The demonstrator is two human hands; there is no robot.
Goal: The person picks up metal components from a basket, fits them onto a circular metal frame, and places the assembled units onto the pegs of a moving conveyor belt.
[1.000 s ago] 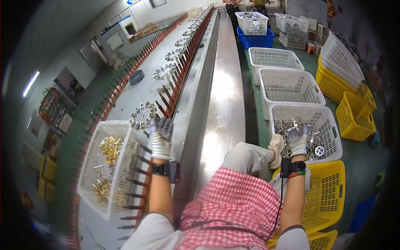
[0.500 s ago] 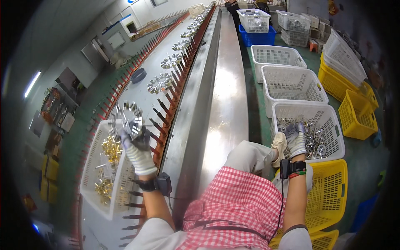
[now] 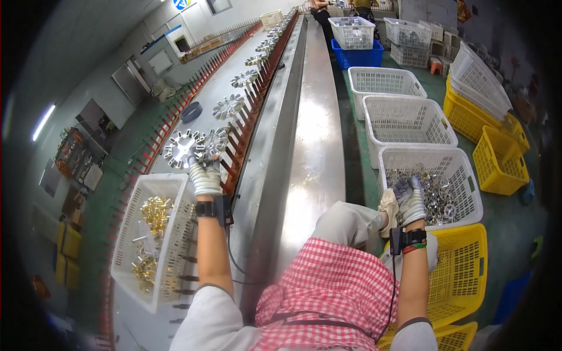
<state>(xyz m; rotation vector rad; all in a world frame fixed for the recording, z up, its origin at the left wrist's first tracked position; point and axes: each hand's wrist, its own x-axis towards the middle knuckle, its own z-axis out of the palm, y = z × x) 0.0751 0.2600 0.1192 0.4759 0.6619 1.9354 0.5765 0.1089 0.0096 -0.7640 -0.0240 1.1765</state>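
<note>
My left hand (image 3: pixel 205 177), in a white and grey glove, is out over the metal bench beside the row of posts. Its fingers are closed on a flower-shaped ring of shiny metal clips (image 3: pixel 182 148). A second ring (image 3: pixel 215 142) stands just to the right, touching or close behind the fingers; whether it rests on a post is hidden. My right hand (image 3: pixel 410 198), gloved too, reaches over the near white basket (image 3: pixel 472 196). Its fingers are stretched and slightly apart at the edge of the loose small metal clips (image 3: pixel 442 196), with no piece visible in them.
A white basket of gold and silver pieces (image 3: pixel 133 234) sits on the bench at left. Upright posts (image 3: pixel 233 153) line the bench, with more rings (image 3: pixel 228 107) farther along. White baskets (image 3: pixel 410 120) and yellow baskets (image 3: pixel 462 275) stand at right. People (image 3: pixel 323 14) work at the far end.
My left hand has moved slightly up and right, and two separate rings now show by it. My right hand has shifted slightly left and down at the clips.
</note>
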